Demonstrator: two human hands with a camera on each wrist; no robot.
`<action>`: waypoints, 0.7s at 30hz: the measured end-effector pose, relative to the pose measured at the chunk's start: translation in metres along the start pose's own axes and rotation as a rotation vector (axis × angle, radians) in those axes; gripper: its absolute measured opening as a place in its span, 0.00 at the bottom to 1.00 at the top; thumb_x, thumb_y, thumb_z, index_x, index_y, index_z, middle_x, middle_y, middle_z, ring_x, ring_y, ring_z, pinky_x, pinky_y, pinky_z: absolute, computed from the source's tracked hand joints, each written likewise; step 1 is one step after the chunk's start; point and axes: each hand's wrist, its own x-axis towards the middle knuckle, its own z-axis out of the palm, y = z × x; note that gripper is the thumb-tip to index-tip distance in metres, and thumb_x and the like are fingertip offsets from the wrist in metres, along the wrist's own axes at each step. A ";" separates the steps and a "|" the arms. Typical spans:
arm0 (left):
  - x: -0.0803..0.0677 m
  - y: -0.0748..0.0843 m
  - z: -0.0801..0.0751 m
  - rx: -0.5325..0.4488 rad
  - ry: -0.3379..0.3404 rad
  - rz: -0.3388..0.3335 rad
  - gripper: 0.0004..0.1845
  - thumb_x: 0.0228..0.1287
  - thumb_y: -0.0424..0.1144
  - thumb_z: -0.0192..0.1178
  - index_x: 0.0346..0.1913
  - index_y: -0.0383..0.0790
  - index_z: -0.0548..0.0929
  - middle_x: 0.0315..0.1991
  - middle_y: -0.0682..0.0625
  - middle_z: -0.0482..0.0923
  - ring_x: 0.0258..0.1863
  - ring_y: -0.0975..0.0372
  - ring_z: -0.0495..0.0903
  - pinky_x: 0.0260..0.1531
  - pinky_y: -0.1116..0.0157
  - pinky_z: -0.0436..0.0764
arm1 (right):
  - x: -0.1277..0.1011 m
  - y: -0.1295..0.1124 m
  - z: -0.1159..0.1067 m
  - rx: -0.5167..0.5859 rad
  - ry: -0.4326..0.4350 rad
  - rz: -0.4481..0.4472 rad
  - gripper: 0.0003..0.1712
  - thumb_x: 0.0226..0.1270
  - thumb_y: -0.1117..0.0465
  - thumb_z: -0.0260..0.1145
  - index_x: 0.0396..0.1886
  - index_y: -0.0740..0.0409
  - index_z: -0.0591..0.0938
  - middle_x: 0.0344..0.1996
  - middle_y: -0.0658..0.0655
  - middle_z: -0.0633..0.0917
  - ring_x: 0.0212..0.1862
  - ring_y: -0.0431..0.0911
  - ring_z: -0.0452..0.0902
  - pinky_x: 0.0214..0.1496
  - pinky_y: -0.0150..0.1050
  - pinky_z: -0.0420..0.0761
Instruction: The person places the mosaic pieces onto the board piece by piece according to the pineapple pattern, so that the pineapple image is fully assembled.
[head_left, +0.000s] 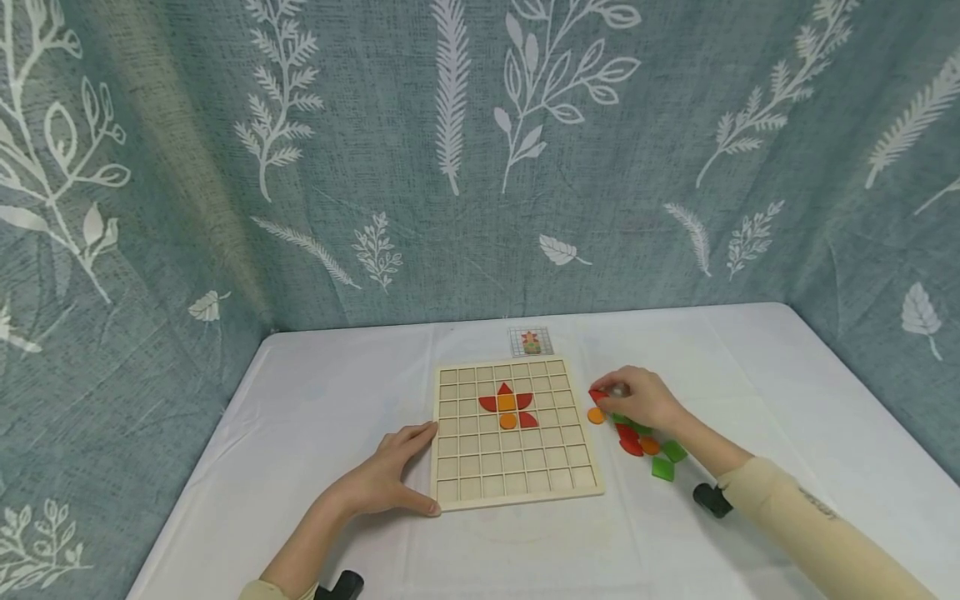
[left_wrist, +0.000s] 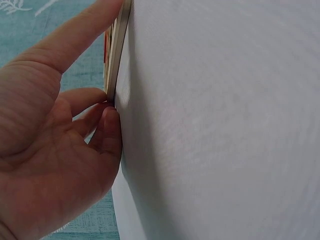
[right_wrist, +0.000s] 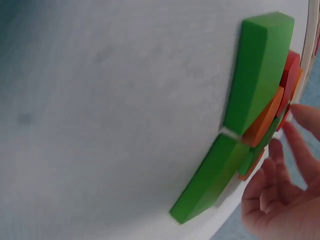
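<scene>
A wooden grid board (head_left: 517,467) lies in the middle of the white table. Red and orange pieces (head_left: 507,402) sit in its upper cells and form a flower shape. My left hand (head_left: 422,468) rests against the board's left edge, fingers along the side and thumb at the near corner; the left wrist view shows the fingers (left_wrist: 95,112) touching the board's edge (left_wrist: 116,60). To the right of the board, my right hand (head_left: 611,398) hovers over a pile of loose pieces, its fingertips pinching a red piece (head_left: 597,394). Green pieces (right_wrist: 260,70) fill the right wrist view beside the curled fingers (right_wrist: 280,165).
An orange disc (head_left: 596,415), red pieces (head_left: 630,446) and green pieces (head_left: 663,467) lie loose right of the board. A small pattern card (head_left: 530,341) lies behind the board. Leaf-print curtains enclose the table at the back and on both sides.
</scene>
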 end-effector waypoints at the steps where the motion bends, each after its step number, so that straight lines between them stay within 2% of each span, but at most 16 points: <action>1: 0.000 0.000 0.000 0.001 0.000 0.001 0.61 0.38 0.50 0.81 0.75 0.38 0.58 0.74 0.41 0.54 0.72 0.44 0.50 0.66 0.39 0.55 | 0.000 -0.001 0.000 -0.002 0.007 0.001 0.13 0.61 0.61 0.71 0.45 0.59 0.87 0.38 0.55 0.83 0.33 0.46 0.69 0.33 0.39 0.72; 5: 0.000 0.000 0.000 0.001 -0.001 0.004 0.61 0.38 0.49 0.81 0.75 0.38 0.58 0.74 0.41 0.54 0.72 0.44 0.50 0.66 0.39 0.55 | 0.001 -0.003 0.002 -0.006 0.014 0.026 0.12 0.61 0.59 0.72 0.43 0.59 0.87 0.37 0.54 0.83 0.34 0.46 0.70 0.33 0.38 0.73; 9: 0.000 0.000 0.000 -0.006 -0.005 0.008 0.61 0.38 0.49 0.81 0.75 0.37 0.58 0.74 0.40 0.53 0.72 0.44 0.49 0.66 0.39 0.54 | 0.003 -0.005 0.002 0.014 -0.017 0.048 0.10 0.63 0.62 0.70 0.43 0.58 0.86 0.36 0.53 0.83 0.32 0.45 0.70 0.30 0.37 0.73; 14: -0.001 0.000 0.000 -0.011 -0.008 0.017 0.60 0.39 0.48 0.80 0.75 0.36 0.57 0.74 0.40 0.53 0.72 0.44 0.48 0.66 0.39 0.54 | 0.004 -0.006 0.000 0.029 -0.027 0.014 0.12 0.62 0.68 0.67 0.45 0.59 0.87 0.38 0.55 0.85 0.33 0.47 0.71 0.30 0.39 0.74; 17: -0.001 0.000 0.000 -0.014 -0.011 0.019 0.60 0.39 0.48 0.80 0.75 0.36 0.57 0.74 0.40 0.53 0.72 0.43 0.48 0.66 0.39 0.54 | 0.003 -0.007 -0.001 0.006 0.001 0.019 0.12 0.60 0.67 0.69 0.45 0.59 0.87 0.41 0.56 0.85 0.37 0.49 0.72 0.36 0.41 0.77; 21: -0.001 0.000 0.000 -0.018 -0.015 0.014 0.61 0.39 0.49 0.80 0.75 0.36 0.57 0.74 0.40 0.52 0.72 0.43 0.47 0.66 0.39 0.53 | 0.001 -0.008 -0.001 -0.025 0.026 0.062 0.13 0.58 0.63 0.72 0.43 0.61 0.86 0.39 0.56 0.84 0.38 0.49 0.73 0.40 0.42 0.77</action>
